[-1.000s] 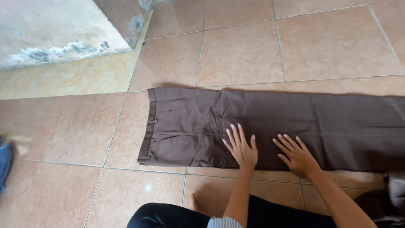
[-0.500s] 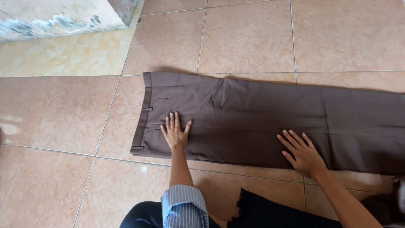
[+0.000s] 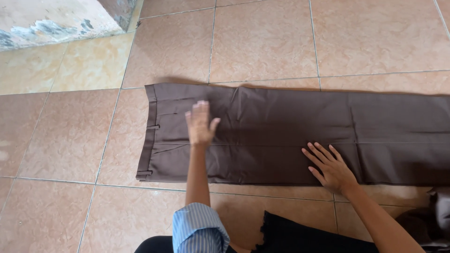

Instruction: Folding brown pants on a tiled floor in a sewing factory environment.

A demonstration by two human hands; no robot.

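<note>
One pair of dark brown trousers (image 3: pixel 300 136) lies flat and folded lengthwise on a floor of peach-coloured tiles (image 3: pixel 262 42), seen from above. The waistband, with two belt loops showing, is at the 9 o'clock end; the legs run toward 3 o'clock and pass out of view at the right edge. The near long edge of the trousers lies just above a tile joint, and the far long edge runs close to another joint.

Two bare hands rest on the cloth. The left hand (image 3: pixel 200 124), slightly blurred, lies palm down with fingers together near the waistband, grasping nothing. Its forearm comes up from 6 o'clock, with a rolled blue-and-white striped sleeve (image 3: pixel 199 230) at the bottom of the view. The right hand (image 3: pixel 330 167) lies flat with fingers spread on the near edge of the trousers, toward 4 o'clock of the view, also holding nothing.

Open tiled floor stretches all along the 12 o'clock side and at 9 o'clock beyond the waistband. At 11 o'clock stands a weathered grey concrete step (image 3: pixel 51 21) with a paler yellow tile before it. At 6 o'clock lies one black cloth with a scalloped edge (image 3: pixel 304 236), and at 4 o'clock, in the corner, more dark cloth (image 3: pixel 433 220).
</note>
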